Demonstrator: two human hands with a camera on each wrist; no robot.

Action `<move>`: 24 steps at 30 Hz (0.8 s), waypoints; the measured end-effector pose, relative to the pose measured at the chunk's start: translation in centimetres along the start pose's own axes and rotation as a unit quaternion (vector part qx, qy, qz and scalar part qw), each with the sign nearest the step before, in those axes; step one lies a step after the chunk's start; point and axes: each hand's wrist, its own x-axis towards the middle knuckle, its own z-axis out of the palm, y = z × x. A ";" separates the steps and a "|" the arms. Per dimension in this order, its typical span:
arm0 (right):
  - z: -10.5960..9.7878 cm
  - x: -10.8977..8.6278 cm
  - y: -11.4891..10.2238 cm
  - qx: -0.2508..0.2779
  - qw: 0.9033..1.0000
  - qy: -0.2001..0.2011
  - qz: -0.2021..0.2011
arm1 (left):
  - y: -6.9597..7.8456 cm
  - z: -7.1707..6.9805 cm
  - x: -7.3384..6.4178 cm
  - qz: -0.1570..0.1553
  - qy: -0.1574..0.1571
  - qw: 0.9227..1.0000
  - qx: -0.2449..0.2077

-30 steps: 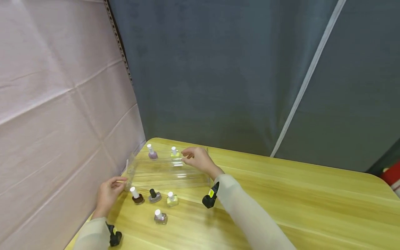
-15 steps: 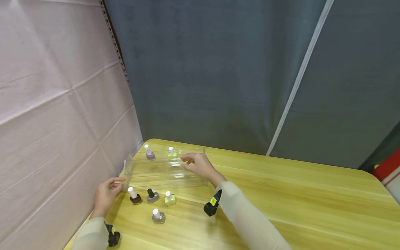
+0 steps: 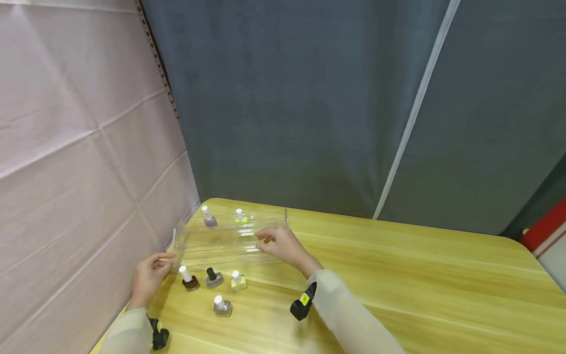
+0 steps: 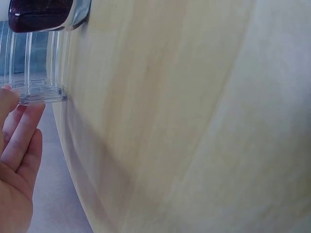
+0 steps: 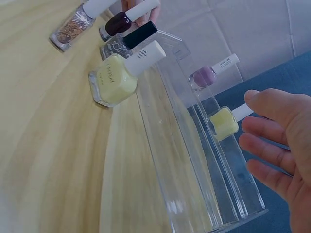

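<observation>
A clear stepped display rack (image 3: 208, 248) stands at the left of the table. My left hand (image 3: 147, 280) pinches its left end, thumb on one side and fingers on the other in the left wrist view. Over the rack's right part is my right hand (image 3: 283, 246), fingers loosely bent and holding nothing. On the rear step stand a purple nail polish (image 3: 211, 222) and a yellow nail polish (image 5: 224, 123), both white-capped. Before the rack stand a dark red nail polish (image 3: 191, 283), a black-capped grey glitter one (image 3: 214, 280) and a pale yellow one (image 5: 114, 82).
Nearer the front stands a white-capped glitter nail polish (image 3: 223, 309). A pale cloth wall (image 3: 88, 196) runs close along the table's left edge. Behind the wooden table (image 3: 398, 275) hangs a dark grey-blue curtain (image 3: 283, 108).
My right hand has drawn back from beside the yellow nail polish on the rear step, toward the front of the rack. My left hand keeps its grip. The head view has shifted slightly.
</observation>
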 end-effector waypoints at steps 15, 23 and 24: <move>1.6 -2.3 0.4 0.005 1.000 0.003 0.000 | 0.2 -0.2 -0.2 0.001 -0.014 1.000 -0.004; 2.3 -3.6 0.7 0.009 1.000 0.006 0.003 | 0.1 -0.1 -0.2 0.005 -0.010 1.000 0.000; 2.5 -3.8 0.8 0.009 1.000 0.005 0.004 | 0.1 -0.1 -0.2 0.005 -0.008 1.000 0.003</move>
